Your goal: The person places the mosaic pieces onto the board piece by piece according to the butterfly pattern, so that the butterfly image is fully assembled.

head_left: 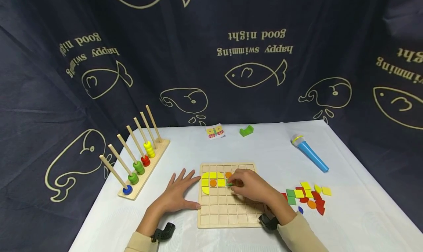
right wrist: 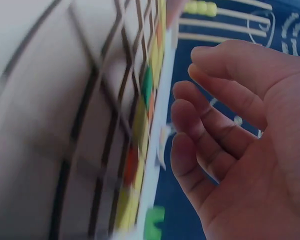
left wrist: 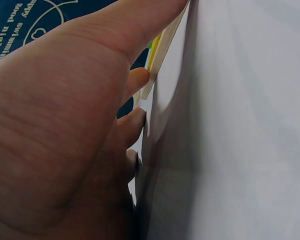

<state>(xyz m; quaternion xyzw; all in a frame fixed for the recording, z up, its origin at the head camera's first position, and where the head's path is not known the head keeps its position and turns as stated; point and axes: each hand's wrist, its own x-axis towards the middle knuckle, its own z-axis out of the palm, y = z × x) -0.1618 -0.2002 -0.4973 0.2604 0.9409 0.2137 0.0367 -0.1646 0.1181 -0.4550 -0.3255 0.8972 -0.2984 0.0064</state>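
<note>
A wooden grid board [head_left: 214,209] lies on the white table, with yellow pieces [head_left: 205,182], orange round pieces [head_left: 213,183] and one green piece [head_left: 229,183] in its upper cells. My left hand [head_left: 176,195] rests beside the board, fingers spread, with thumb and a fingertip at its left edge. Over the upper right cells is my right hand [head_left: 252,186], covering part of the board. In the right wrist view its fingers bend loosely with nothing between them, and the green piece [right wrist: 147,90] sits on the board apart from the fingertips.
Loose coloured pieces [head_left: 299,194] lie scattered right of the board, with a blue toy microphone [head_left: 312,155] behind them. At left stands a peg rack [head_left: 133,193] with coloured beads. A butterfly picture card [head_left: 215,131] and a green block [head_left: 246,130] are at the back.
</note>
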